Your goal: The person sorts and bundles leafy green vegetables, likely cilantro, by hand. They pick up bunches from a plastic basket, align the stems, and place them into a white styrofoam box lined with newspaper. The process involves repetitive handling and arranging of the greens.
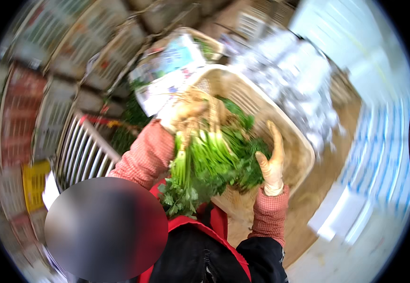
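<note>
A bunch of leafy celery (205,155) with pale stalks and tangled roots lies over the near side of a large cream plastic basket (305,145). My left hand (187,111), in a dirty pale glove, is closed around the root end; some of its fingers are hidden by the roots. My right hand (272,159), gloved too, has thumb and fingers spread beside the greens and holds nothing. More dark green leaves (238,109) show inside the basket, under and behind the bunch.
Stacked plastic crates (22,116) rise at the left, near a metal-barred rack (84,152). Beyond the basket lie printed sheets (169,78) and a heap of clear plastic bags (286,70). Blue-and-white striped stacks (364,155) stand at the right.
</note>
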`<state>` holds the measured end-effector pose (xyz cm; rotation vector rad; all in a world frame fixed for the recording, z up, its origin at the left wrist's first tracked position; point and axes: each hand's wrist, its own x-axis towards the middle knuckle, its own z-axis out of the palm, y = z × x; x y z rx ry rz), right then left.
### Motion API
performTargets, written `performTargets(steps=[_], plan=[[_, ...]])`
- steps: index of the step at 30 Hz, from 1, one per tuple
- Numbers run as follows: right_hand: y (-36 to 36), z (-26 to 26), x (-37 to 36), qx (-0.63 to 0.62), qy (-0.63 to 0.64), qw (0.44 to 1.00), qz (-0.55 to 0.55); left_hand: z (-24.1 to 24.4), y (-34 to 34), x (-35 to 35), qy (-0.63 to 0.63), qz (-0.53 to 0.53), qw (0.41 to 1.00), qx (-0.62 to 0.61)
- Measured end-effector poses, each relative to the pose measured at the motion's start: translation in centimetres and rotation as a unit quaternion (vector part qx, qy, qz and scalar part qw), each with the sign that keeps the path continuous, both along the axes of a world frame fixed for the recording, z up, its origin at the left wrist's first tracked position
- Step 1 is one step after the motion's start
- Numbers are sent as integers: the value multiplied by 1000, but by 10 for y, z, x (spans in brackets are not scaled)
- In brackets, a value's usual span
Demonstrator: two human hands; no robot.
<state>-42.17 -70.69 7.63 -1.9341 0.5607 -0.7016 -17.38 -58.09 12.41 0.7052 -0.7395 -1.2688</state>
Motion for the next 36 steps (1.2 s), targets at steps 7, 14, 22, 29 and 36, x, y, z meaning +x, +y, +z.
performTargets(steps=[7,14,22,29,36], plan=[[70,-36,139,414,58,772,479,-41,133,40,146,157,974,-78],[244,14,268,386,116,708,579,-23,335,102,50,302,926,-221],[389,-65,365,326,204,821,423,-81,537,190,46,407,904,120],[395,-95,398,105,299,855,411,-135,622,184,-30,577,718,387],[416,-49,431,64,255,881,393,-79,539,133,-367,609,620,332]])
